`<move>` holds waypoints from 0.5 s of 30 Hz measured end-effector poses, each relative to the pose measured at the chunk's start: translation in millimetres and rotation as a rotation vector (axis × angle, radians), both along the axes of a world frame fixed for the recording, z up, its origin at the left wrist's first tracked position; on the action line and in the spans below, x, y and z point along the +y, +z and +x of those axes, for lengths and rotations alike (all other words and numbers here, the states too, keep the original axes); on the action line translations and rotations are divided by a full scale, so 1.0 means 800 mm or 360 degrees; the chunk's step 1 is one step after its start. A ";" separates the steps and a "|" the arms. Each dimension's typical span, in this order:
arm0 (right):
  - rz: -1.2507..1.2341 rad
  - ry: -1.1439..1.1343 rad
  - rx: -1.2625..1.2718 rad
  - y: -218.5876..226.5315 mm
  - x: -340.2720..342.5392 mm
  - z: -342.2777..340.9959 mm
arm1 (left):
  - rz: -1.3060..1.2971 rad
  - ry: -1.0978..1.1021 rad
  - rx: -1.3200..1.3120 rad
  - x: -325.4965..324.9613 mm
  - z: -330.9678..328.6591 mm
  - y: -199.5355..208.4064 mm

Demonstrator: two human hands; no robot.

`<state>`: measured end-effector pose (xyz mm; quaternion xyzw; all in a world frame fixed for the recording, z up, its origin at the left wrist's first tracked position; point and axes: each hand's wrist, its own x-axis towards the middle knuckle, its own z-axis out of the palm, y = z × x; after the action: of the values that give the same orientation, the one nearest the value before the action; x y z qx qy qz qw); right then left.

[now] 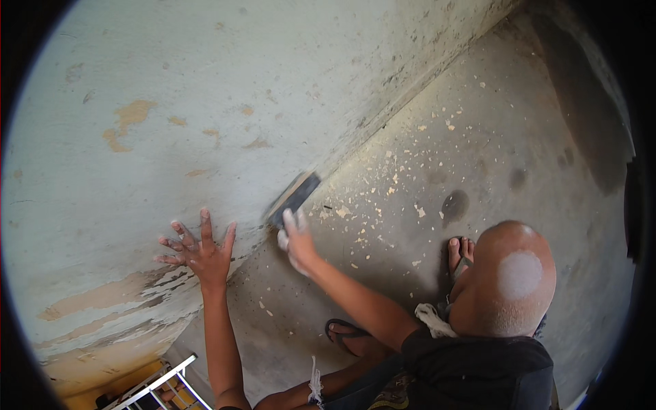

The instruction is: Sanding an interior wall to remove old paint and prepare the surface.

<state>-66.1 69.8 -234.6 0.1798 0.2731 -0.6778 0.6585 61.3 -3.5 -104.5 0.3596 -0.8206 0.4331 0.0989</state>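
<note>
My left hand (205,258) lies against the pale green wall (225,82) with its fingers spread, and dust whitens the fingertips. To its right, my right hand (298,240) grips a dark rectangular sanding block (294,198) with a tan layer along one side. The block is pressed to the wall low down, close to where the wall meets the floor, and is slightly blurred. White dust covers the fingers of my right hand. Patches of peeled paint (130,116) show tan on the wall above my left hand, and a larger stripped area (102,297) lies below it.
Paint flakes (393,184) are scattered over the grey concrete floor (492,130). My bent knee (516,273), dusted white, and my feet in flip-flops (347,333) are close on the right. A metal ladder (160,383) stands at the lower left.
</note>
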 end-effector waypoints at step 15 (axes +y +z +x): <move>-0.0263 0.0071 0.0166 0.002 0.006 -0.024 | -0.0070 -0.0017 -0.0011 -0.002 -0.014 0.001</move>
<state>-85.3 74.4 -233.2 0.0832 0.2539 -0.6917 0.6709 50.5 -5.2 -103.8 0.3515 -0.8131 0.4516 0.1063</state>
